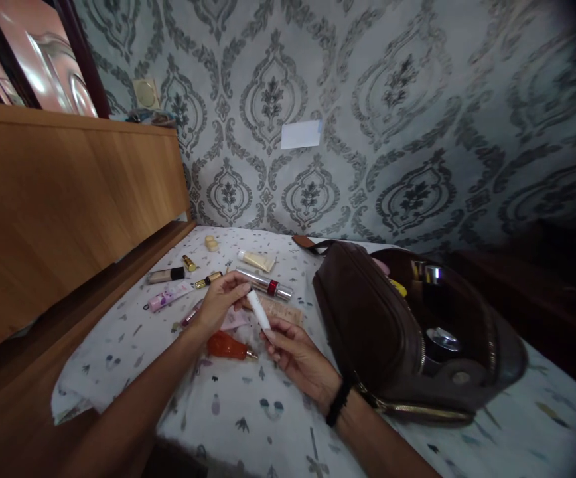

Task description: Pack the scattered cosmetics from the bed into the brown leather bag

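Observation:
A slim white tube [258, 310] with a dark upper end is held between both hands over the patterned cloth. My left hand [224, 299] pinches its upper end, and my right hand [295, 348] grips the lower end with thumb and fingers. Just below the left hand lies an orange bottle [227, 346] with a gold tip. Behind the hands are a silver tube with a red band [273, 287] and a cream tube with a white cap [257, 260]. Part of a beige flat tube [285, 311] shows behind the white one.
An unzipped dark brown bag [372, 318] with cosmetics inside stands to the right. On the left lie a pink tube [170, 296], a foundation bottle [166, 275], gold lipsticks [189, 263] and a yellow sponge [211, 243]. A wooden cabinet [73, 192] borders the left side; a papered wall is behind.

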`<action>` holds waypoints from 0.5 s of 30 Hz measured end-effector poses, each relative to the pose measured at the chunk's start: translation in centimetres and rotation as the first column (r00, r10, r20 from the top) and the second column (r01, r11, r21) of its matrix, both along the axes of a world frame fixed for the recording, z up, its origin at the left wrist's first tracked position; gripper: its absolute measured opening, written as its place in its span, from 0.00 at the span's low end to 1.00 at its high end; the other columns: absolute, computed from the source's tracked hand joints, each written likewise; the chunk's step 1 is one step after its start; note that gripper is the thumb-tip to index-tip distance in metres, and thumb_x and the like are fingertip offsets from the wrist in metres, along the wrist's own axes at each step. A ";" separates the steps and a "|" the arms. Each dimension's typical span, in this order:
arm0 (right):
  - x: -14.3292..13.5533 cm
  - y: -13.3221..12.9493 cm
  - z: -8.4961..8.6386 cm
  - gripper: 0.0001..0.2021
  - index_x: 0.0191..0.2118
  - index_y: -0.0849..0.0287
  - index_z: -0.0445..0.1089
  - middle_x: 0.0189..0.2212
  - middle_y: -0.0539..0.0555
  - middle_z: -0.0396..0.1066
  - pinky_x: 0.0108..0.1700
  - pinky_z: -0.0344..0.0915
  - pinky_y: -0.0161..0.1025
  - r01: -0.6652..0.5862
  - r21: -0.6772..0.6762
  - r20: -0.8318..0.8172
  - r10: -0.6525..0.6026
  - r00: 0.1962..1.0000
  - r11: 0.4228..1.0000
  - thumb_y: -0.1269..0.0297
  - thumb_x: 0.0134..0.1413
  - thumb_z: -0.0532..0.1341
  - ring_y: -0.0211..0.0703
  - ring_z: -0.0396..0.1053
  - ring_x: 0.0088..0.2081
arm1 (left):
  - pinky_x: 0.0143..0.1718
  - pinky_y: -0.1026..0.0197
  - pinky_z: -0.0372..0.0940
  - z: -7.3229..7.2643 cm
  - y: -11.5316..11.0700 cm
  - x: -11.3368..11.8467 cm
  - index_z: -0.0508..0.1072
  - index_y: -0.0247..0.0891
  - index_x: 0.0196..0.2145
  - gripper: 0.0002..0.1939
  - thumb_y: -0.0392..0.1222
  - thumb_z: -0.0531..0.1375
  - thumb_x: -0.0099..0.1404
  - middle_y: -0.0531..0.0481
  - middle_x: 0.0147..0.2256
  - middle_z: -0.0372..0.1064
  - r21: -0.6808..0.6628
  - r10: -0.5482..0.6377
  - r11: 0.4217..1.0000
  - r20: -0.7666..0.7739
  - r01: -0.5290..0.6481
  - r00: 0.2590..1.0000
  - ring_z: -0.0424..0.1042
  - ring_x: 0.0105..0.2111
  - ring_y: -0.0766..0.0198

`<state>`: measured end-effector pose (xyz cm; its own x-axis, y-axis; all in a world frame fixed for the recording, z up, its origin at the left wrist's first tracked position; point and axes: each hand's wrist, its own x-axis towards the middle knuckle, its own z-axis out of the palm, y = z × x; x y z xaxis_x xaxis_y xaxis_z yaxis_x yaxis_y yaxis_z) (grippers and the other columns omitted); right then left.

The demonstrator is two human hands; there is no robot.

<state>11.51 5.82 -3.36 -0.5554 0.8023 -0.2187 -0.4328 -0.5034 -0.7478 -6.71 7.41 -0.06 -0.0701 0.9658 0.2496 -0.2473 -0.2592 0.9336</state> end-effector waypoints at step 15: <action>0.1 -0.2 0.5 0.24 0.37 0.61 0.70 0.27 0.53 0.78 0.25 0.63 0.27 0.009 -0.004 -0.072 -0.009 0.997 1.000 0.60 0.34 0.78 0.33 0.71 0.23 | 0.19 0.70 0.51 0.5 -0.3 0.1 0.77 0.34 0.35 0.17 0.51 0.70 0.55 0.56 0.24 0.65 0.007 0.028 1.000 -0.064 -0.027 0.998 0.61 0.21 0.73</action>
